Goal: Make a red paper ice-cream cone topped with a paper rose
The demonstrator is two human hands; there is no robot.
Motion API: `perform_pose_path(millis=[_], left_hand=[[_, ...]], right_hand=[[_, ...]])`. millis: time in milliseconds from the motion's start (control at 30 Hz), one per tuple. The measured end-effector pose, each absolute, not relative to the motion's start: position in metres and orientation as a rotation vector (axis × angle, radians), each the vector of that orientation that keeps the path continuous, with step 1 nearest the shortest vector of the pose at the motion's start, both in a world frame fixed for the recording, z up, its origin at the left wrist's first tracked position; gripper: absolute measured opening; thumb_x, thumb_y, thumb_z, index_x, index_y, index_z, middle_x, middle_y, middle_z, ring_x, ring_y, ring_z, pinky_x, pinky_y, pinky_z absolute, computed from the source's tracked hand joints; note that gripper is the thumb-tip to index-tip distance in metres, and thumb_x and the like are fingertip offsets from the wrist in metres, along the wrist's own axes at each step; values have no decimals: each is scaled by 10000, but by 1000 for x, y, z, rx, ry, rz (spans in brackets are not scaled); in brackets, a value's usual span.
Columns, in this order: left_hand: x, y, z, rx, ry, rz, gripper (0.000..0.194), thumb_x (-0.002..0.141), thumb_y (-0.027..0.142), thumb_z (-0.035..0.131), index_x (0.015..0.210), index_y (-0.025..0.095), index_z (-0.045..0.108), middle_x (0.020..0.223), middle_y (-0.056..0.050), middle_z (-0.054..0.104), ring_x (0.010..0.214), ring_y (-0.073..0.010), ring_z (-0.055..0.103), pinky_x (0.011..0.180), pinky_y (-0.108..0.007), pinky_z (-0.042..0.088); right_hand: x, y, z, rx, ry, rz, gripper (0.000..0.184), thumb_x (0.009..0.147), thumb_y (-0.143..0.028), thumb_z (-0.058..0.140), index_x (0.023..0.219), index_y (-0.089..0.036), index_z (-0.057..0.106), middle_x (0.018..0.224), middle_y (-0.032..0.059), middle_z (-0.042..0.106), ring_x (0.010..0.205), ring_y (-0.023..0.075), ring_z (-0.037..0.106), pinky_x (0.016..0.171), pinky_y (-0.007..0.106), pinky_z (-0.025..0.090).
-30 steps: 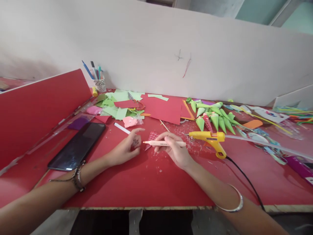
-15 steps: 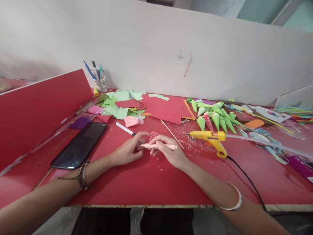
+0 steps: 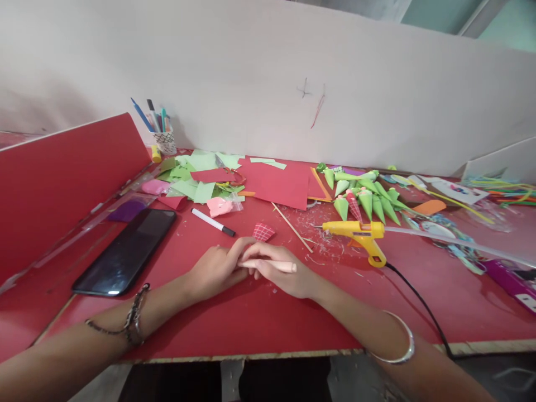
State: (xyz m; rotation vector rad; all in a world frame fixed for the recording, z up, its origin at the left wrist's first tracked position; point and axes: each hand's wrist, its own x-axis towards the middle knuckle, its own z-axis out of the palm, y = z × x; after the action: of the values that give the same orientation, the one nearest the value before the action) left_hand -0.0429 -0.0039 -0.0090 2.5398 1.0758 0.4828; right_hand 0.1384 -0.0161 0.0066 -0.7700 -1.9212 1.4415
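Note:
A pale peach pen lies slantwise in my right hand, whose thumb and fingers are closed on it. Its front end runs into the curled fingers of my left hand, so the tip is hidden. The two hands meet there, low over the red table. Just beyond my fingers sits a small red paper cone with a white grid drawn on it; whether a finger touches it I cannot tell. A white marker with a black cap lies beyond my left hand.
A yellow glue gun with its cord lies at right, near a wooden stick. Behind it are several green paper cones. A black phone rests at left, paper scraps and red sheets at the back.
Both hands have drawn a little nearer to me with the pen and closed together. The grid-patterned cone, partly behind my fingers before, now shows beyond them. The view has shifted slightly.

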Motion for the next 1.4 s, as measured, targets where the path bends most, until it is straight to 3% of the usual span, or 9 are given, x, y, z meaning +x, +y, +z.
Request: perform_pose_path(millis=[100, 167, 300, 500, 733, 967, 1133, 1267, 1400], left_hand=[[-42, -5, -6, 2560, 1098, 460, 357, 782, 188, 393, 1129, 178, 310, 751, -4, 637, 558, -144, 589, 488, -205, 359], [-42, -7, -2, 2555, 1073, 448, 363, 764, 176, 380, 1121, 163, 318, 691, 8, 621, 501, -131, 560, 469, -205, 350], [-46, -13, 3, 2519, 884, 539, 344, 758, 250, 393, 1087, 170, 338, 618, 27, 573, 499, -128, 545, 473, -209, 368], [-48, -18, 4, 2422, 611, 753, 241, 833, 322, 257, 1022, 180, 304, 645, 7, 560, 537, -142, 541, 504, -242, 399], [-43, -20, 1, 2330, 873, 635, 220, 884, 255, 200, 1072, 182, 288, 492, 68, 480, 410, -122, 459, 454, -216, 337], [-46, -15, 5, 2441, 851, 564, 179, 858, 259, 240, 995, 193, 336, 576, 34, 581, 480, -137, 538, 479, -224, 350], [-61, 1, 12, 2748, 1055, 613, 161, 818, 285, 289, 886, 190, 401, 505, 37, 522, 446, -147, 509, 456, -233, 332], [-73, 19, 11, 2573, 1474, 697, 236, 862, 257, 241, 989, 157, 413, 594, 9, 550, 464, -132, 512, 491, -229, 369], [-77, 33, 5, 2499, 1740, 627, 332, 881, 242, 235, 1175, 123, 336, 807, -69, 596, 665, -180, 588, 574, -254, 416]], right_hand=[[139, -17, 7, -813, -1942, 1414, 191, 866, -254, 364, 996, -182, 484, 813, 2, 520, 684, 86, 495, 618, 221, 407], [140, -17, 6, -875, -1989, 1310, 157, 867, -273, 362, 882, -172, 480, 689, -29, 476, 593, 74, 444, 553, 203, 365], [143, -21, 7, -889, -2161, 1100, 280, 867, -294, 347, 619, -170, 384, 550, -58, 340, 506, 62, 357, 501, 196, 300], [140, -31, 12, -774, -2400, 882, 292, 866, -271, 269, 750, -170, 518, 592, -31, 421, 543, 81, 404, 520, 202, 305], [131, -29, 9, -882, -2619, 606, 224, 814, -258, 276, 745, -187, 477, 606, -22, 472, 506, 96, 371, 483, 225, 255], [132, -27, 15, -977, -2541, 769, 216, 825, -296, 304, 670, -184, 403, 573, -26, 429, 480, 81, 348, 469, 214, 241], [139, -18, 11, -966, -2405, 899, 243, 830, -326, 404, 633, -183, 406, 553, -42, 419, 499, 69, 387, 488, 200, 251], [142, -12, 5, -1067, -2290, 849, 252, 829, -268, 395, 594, -181, 379, 522, -47, 369, 490, 67, 369, 490, 203, 241], [142, -10, 4, -1041, -2287, 806, 263, 811, -223, 400, 570, -183, 305, 521, -53, 323, 491, 63, 333, 493, 205, 227]])
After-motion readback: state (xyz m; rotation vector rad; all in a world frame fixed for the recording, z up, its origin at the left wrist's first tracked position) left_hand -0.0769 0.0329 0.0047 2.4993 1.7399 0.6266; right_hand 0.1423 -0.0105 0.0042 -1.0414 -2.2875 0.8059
